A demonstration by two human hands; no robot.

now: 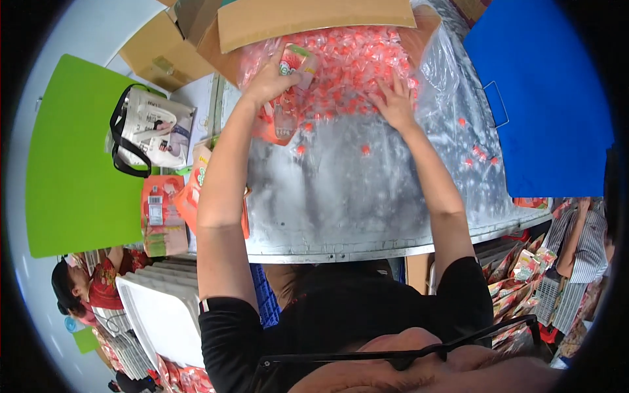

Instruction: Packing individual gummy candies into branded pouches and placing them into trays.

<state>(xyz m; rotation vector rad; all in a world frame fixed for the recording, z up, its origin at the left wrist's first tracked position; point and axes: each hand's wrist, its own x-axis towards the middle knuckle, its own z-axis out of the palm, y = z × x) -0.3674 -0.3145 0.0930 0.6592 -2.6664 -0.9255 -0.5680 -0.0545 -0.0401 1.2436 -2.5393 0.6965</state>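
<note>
My left hand (270, 80) grips an orange pouch bag (287, 98) with a clear window, held at the edge of a big heap of small red-and-clear wrapped candies (354, 59). My right hand (395, 99) lies flat on the near side of the heap, fingers spread among the candies. The heap spills from an open cardboard box (314, 23) onto a clear plastic sheet (354, 190) covering the metal table. A few loose candies (364, 149) lie nearer me on the sheet.
A stack of orange pouch bags (164, 216) sits at the table's left end beside a white carrier bag (152, 128) with black handles. Green (72, 164) and blue (544, 105) boards flank the table. White crates (160, 308) stand below left. Other people work at both sides.
</note>
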